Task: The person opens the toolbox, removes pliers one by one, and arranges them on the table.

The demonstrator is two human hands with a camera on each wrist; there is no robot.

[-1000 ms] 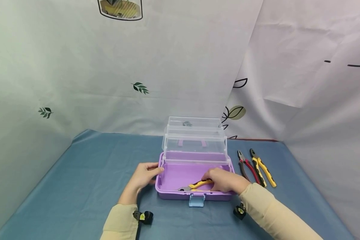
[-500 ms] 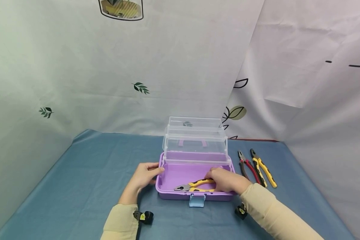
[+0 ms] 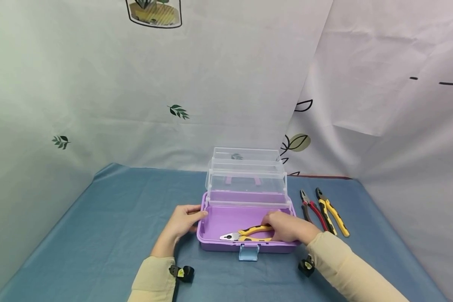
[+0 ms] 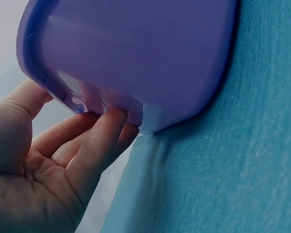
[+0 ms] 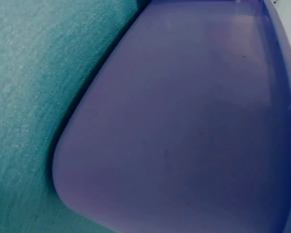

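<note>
A purple toolbox [image 3: 226, 218] with its clear lid raised sits on the cloth. My left hand [image 3: 183, 220] grips its left end, thumb over the rim and fingers against the outer wall; the left wrist view shows this hand [image 4: 72, 150] on the purple wall [image 4: 136, 48]. Inside the box, my right hand [image 3: 287, 226] holds yellow-and-black pliers [image 3: 249, 233] by the handle ends, which its fingers hide. The pliers' metal head points left, near the front wall. Only the box's outer wall [image 5: 174, 121] and cloth appear in the right wrist view; the hand is out of it.
Red-and-black pliers [image 3: 313, 209] and a second yellow-and-black pair of pliers [image 3: 331, 212] lie on the cloth right of the box. Clear trays [image 3: 247, 182] stand raised at the box's back. A light blue latch [image 3: 248, 253] hangs at its front.
The pliers' head has come into fuller view above the front rim, and the right hand has shifted slightly right. My left hand keeps its grip on the box.
</note>
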